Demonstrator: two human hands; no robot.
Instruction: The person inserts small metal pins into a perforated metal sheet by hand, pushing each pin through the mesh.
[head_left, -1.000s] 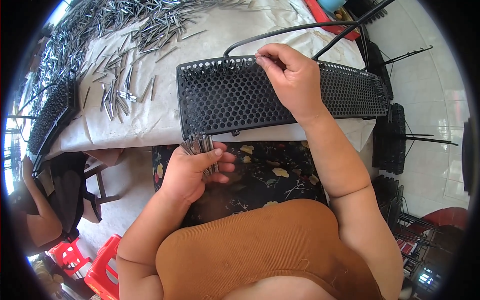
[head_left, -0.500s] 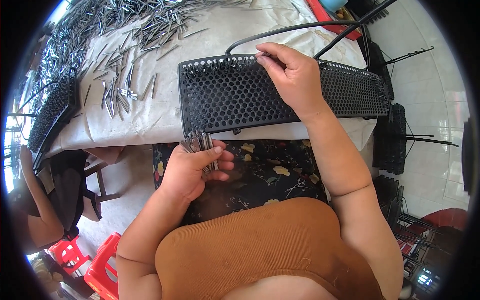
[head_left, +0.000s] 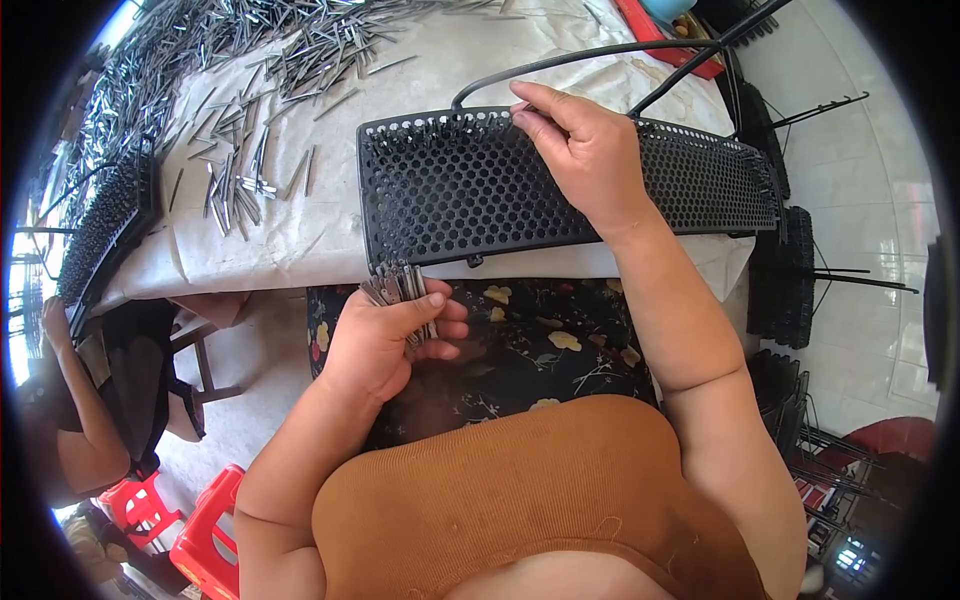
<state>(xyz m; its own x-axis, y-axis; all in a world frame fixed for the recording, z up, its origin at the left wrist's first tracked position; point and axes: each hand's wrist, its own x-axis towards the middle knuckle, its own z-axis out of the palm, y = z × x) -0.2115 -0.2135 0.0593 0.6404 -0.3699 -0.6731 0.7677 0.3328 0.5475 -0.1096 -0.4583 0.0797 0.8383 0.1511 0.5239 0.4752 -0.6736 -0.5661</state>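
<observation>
My left hand (head_left: 385,330) is wrapped round a bunch of thin metal strips (head_left: 402,288), just off the near left corner of a black perforated rack (head_left: 470,195). The rack is a long, curved panel full of round holes, lying on the covered table. Over its far edge, my right hand (head_left: 585,150) has thumb and forefinger pinched together. What sits in that pinch is too small and too hidden to name. Dark upright pieces (head_left: 440,130) stand in holes along the far left edge. The right hand covers the middle of the rack.
Loose metal strips (head_left: 235,190) lie scattered on the pale table cover (head_left: 420,85), with a large heap (head_left: 200,40) at far left. A black bent bar (head_left: 580,58) arches behind the rack. At left, another person's arm (head_left: 80,390) reaches a similar rack (head_left: 105,230). Red stools (head_left: 205,530) stand lower left.
Both my hands stay almost where they were, the left still round the strips and the right still pinched at the far edge. The other person's hand at left has shifted slightly.
</observation>
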